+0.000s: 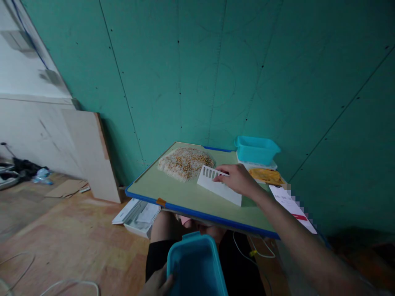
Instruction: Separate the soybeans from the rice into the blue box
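Observation:
My right hand [237, 179] rests on a white slotted scraper [216, 185] that lies on the green board [173, 193], fingers closed over its upper edge. A flat heap of rice mixed with yellow grains [186, 163] lies just left of the scraper. My left hand [157, 283] grips the near left edge of an empty teal container [197, 267], held low over my lap, below the board's blue front edge.
A second teal container [256, 149] stands on a white tray at the board's far right, with a yellow thing [266, 176] beside it. A printed paper [291, 205] lies at the right edge. White boxes [137, 213] and cables lie on the wooden floor. A green wall stands behind.

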{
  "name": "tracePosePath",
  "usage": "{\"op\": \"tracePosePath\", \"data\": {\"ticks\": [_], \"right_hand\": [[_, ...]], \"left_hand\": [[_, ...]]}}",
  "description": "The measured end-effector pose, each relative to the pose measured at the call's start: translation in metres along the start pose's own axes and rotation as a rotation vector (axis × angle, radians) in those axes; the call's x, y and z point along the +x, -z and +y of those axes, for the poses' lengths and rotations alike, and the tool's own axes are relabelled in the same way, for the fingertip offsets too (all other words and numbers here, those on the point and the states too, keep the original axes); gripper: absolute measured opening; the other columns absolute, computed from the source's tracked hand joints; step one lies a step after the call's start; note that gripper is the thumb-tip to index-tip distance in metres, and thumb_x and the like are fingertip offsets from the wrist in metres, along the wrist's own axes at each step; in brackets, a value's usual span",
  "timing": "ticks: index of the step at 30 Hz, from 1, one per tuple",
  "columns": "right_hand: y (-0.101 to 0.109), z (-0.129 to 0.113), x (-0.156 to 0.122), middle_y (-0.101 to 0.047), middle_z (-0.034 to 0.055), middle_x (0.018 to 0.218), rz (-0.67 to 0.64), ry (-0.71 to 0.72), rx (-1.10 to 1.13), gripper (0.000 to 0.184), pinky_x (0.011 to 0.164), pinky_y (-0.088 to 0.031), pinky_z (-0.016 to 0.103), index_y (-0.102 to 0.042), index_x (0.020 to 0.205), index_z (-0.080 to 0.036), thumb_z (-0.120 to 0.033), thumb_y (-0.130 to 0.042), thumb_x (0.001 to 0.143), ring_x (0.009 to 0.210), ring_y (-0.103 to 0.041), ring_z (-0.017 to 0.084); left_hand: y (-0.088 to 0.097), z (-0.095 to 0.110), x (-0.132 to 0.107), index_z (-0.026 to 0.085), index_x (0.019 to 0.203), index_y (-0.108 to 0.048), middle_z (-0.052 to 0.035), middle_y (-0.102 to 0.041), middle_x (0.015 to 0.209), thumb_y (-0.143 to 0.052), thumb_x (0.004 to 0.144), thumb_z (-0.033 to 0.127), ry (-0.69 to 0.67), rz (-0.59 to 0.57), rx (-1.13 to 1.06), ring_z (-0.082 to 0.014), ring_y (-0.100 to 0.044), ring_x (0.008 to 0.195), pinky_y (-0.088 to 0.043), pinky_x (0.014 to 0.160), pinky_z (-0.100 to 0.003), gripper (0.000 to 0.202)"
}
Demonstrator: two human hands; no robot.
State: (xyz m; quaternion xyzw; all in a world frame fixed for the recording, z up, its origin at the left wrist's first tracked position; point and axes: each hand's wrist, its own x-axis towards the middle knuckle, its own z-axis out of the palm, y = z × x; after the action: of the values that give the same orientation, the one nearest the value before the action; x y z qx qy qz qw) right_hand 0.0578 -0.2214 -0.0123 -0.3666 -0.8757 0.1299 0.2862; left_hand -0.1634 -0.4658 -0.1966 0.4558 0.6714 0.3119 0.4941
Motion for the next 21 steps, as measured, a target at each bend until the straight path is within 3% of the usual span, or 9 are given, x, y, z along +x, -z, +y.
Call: {"op": "tracePosePath", "data": {"ticks": [4,8,12,14,17,21], "right_hand": [[-0.009,0.01,-0.015,-0.073,0.0014,0.079,0.125,-0.068,0.121,0.022,0.059,-0.043,0.025,-0.068,0.098,-0.022,-0.027,-0.066,0.076,0.068,-0.066,0.017],[-0.027,0.025,-0.04,-0.07,0.0012,0.072,0.306,-0.2,0.273,0.023,0.054,-0.043,0.025,-0.065,0.09,-0.018,-0.033,-0.068,0.073,0.06,-0.061,0.017],[-0.047,0.033,-0.052,-0.073,0.0052,0.071,0.277,-0.294,0.455,0.029,0.058,-0.048,0.029,-0.07,0.078,-0.017,-0.045,-0.069,0.072,0.065,-0.066,0.022],[-0.051,0.032,-0.043,-0.075,0.0078,0.076,0.27,-0.316,0.536,0.032,0.066,-0.051,0.033,-0.073,0.077,-0.017,-0.047,-0.072,0.069,0.074,-0.069,0.025],[-0.054,0.027,-0.007,-0.076,0.0083,0.083,0.286,-0.321,0.694,0.037,0.073,-0.053,0.036,-0.075,0.08,-0.016,-0.047,-0.078,0.06,0.08,-0.069,0.027],[-0.071,0.026,0.052,-0.075,0.0076,0.087,0.285,-0.248,0.892,0.041,0.078,-0.052,0.036,-0.074,0.082,-0.015,-0.042,-0.083,0.052,0.082,-0.069,0.025]], "left_hand": [[-0.011,0.008,0.002,0.019,0.079,-0.078,-0.0096,-0.078,0.082,-0.061,0.076,0.06,-0.11,0.019,-0.128,-0.0324,-0.069,0.08,-0.052,0.072,-0.035,0.044],[-0.02,0.005,0.003,0.014,0.061,-0.073,-0.0083,-0.071,0.061,-0.075,0.065,0.057,-0.065,0.03,-0.442,-0.0219,-0.063,0.055,-0.047,0.052,-0.027,0.043],[-0.021,-0.006,0.011,0.011,0.054,-0.068,-0.0045,-0.06,0.045,-0.079,0.061,0.054,0.021,0.042,-0.708,-0.0118,-0.048,0.035,-0.037,0.04,-0.024,0.044],[-0.02,-0.01,0.015,0.012,0.049,-0.065,-0.0046,-0.06,0.042,-0.081,0.06,0.052,0.025,0.069,-0.823,-0.0116,-0.047,0.034,-0.035,0.038,-0.024,0.044],[-0.018,-0.011,0.018,0.014,0.04,-0.061,-0.0064,-0.06,0.039,-0.081,0.059,0.053,-0.017,0.108,-0.947,-0.0139,-0.051,0.036,-0.039,0.042,-0.026,0.048],[-0.018,-0.006,0.018,0.014,0.034,-0.061,-0.0059,-0.055,0.034,-0.079,0.06,0.055,-0.04,0.203,-0.893,-0.0154,-0.053,0.037,-0.042,0.044,-0.026,0.052]]}}
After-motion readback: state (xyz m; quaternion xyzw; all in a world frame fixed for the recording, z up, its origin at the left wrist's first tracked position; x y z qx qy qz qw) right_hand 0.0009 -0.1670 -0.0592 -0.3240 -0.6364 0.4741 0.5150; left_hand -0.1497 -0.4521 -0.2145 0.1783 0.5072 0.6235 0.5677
